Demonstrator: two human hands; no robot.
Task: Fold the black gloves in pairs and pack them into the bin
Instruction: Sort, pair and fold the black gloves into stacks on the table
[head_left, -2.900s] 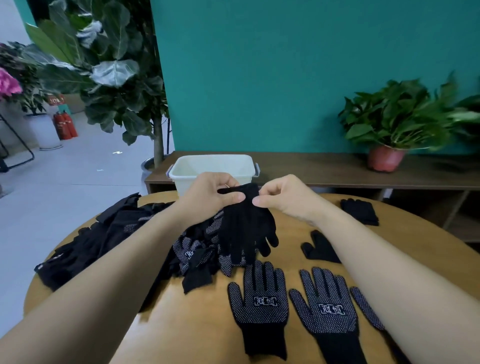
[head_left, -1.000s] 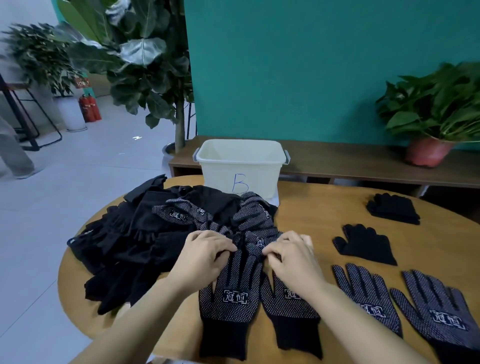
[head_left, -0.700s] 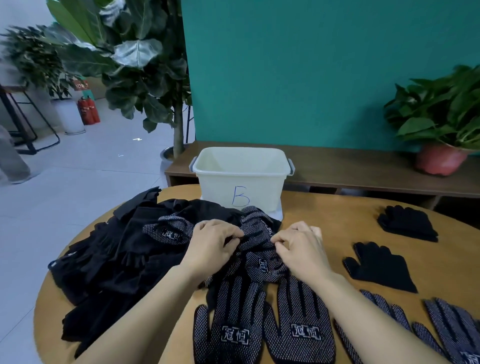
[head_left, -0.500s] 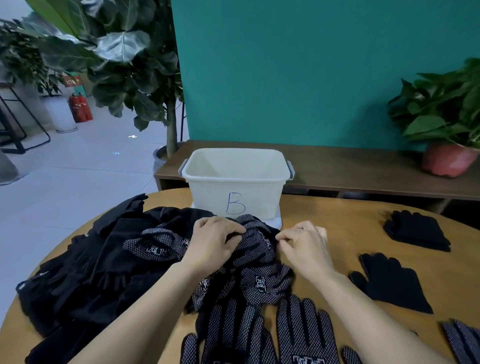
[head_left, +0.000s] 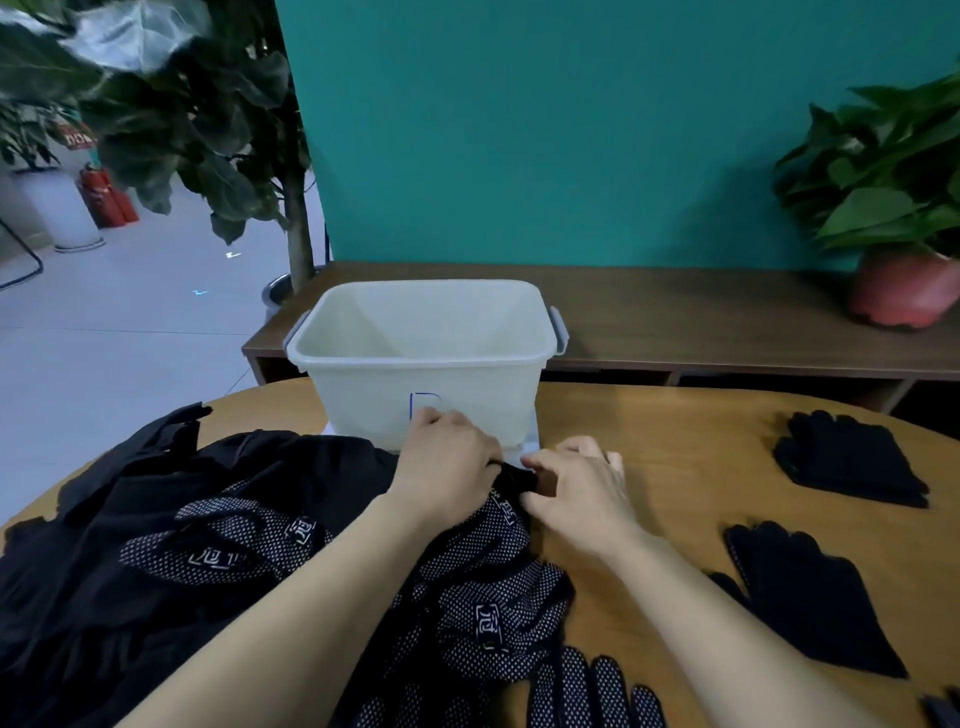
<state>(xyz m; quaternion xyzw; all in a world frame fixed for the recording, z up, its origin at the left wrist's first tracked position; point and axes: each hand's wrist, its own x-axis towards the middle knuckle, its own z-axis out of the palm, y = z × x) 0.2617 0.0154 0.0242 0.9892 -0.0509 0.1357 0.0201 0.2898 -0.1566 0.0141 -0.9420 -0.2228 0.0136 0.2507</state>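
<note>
Black glove fabric (head_left: 514, 475) is bunched between both hands at the far edge of the glove pile (head_left: 182, 545), just in front of the white plastic bin (head_left: 363, 384). Left hand (head_left: 447, 462) is curled, gripping it from above. Right hand (head_left: 576, 488) pinches the same fabric with thumb and fingers, and the hands nearly touch. The bin stands on the wooden desk (head_left: 675, 457). Right of the hands are folded black gloves (head_left: 852, 462) and, nearer, a plain black glove (head_left: 810, 603) lying flat. Dotted gloves (head_left: 587, 691) lie at the near edge.
</note>
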